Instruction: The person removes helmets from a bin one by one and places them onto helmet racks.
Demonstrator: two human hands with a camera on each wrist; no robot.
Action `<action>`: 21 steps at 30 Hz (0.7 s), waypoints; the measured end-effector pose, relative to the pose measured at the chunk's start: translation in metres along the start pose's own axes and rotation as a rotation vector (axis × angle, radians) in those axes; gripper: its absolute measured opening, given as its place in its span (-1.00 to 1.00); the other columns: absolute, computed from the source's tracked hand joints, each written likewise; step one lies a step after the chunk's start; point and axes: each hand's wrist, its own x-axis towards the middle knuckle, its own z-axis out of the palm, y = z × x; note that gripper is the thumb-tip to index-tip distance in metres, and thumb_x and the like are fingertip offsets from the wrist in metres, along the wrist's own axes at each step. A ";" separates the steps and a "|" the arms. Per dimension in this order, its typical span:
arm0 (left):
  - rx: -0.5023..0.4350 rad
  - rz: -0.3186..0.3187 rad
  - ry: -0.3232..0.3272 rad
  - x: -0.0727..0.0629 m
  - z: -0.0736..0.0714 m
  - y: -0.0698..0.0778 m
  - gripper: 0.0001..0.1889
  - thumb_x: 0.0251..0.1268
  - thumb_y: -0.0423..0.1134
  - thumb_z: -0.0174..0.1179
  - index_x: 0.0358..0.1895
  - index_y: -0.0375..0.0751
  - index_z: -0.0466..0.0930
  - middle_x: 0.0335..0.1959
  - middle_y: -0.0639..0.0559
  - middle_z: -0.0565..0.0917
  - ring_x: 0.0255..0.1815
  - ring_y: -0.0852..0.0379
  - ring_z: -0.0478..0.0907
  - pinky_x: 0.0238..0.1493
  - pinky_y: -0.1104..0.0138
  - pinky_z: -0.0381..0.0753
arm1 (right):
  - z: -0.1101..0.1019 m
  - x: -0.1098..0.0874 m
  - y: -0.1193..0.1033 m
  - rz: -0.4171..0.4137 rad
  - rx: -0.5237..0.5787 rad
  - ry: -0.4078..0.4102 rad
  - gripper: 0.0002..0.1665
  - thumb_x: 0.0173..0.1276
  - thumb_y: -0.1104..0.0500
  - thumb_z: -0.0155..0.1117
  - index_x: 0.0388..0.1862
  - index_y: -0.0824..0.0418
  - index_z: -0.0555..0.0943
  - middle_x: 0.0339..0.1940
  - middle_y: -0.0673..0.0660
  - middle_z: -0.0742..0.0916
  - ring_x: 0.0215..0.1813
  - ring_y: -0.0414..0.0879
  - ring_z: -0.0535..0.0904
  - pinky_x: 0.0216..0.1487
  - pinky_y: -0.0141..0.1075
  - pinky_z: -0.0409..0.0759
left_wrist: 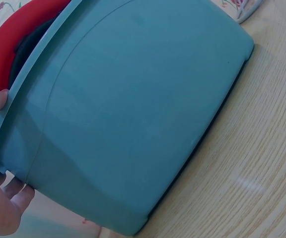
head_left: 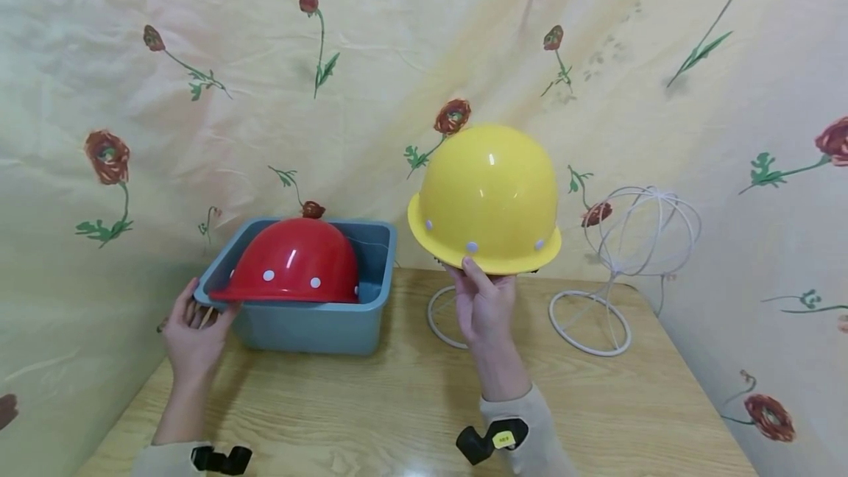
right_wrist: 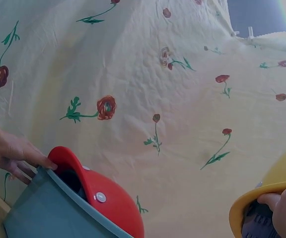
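Note:
My right hand (head_left: 486, 308) holds a yellow hard hat (head_left: 490, 193) upright by its brim, thumb on the outside and fingers underneath. The hat is up in the air in front of a white wire stand, whose ring base (head_left: 433, 322) shows below while its upper part is hidden. At the left, my left hand (head_left: 195, 333) grips the near left corner of a blue-grey plastic bin (head_left: 311, 330), thumb at the rim. A red hard hat (head_left: 294, 260) sits in the bin, dome up and tilted, its brim over the front rim near my left thumb.
A second white wire stand (head_left: 641, 234) with a cage-like round top stands on the wooden table (head_left: 318, 411) at the right, bearing nothing. Flowered cloth (head_left: 371, 57) hangs close behind the table and along both sides.

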 end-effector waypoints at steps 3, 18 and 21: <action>0.001 -0.001 0.000 0.000 0.000 0.000 -0.13 0.40 -0.13 0.44 0.70 0.18 0.20 0.72 -0.03 0.28 0.70 -0.16 0.26 0.63 -0.02 0.35 | -0.001 -0.001 0.001 -0.003 0.001 -0.003 -0.23 0.48 0.66 -0.06 0.50 0.05 0.39 0.21 0.09 0.69 0.27 -0.01 0.73 0.28 -0.10 0.78; 0.017 0.002 0.005 0.002 0.000 -0.003 -0.14 0.43 -0.10 0.41 0.71 0.19 0.17 0.73 -0.02 0.25 0.71 -0.18 0.24 0.62 -0.04 0.35 | -0.009 -0.002 0.005 0.000 -0.023 0.032 -0.26 0.47 0.67 -0.09 0.46 0.10 0.43 0.18 0.09 0.69 0.26 -0.02 0.74 0.28 -0.10 0.79; 0.010 -0.006 0.002 0.003 0.001 -0.003 -0.14 0.44 -0.10 0.41 0.71 0.19 0.17 0.73 -0.02 0.24 0.72 -0.18 0.23 0.63 -0.04 0.33 | -0.010 -0.002 0.005 0.004 -0.024 0.045 -0.22 0.46 0.68 -0.10 0.49 0.09 0.40 0.19 0.10 0.68 0.27 -0.01 0.73 0.28 -0.10 0.78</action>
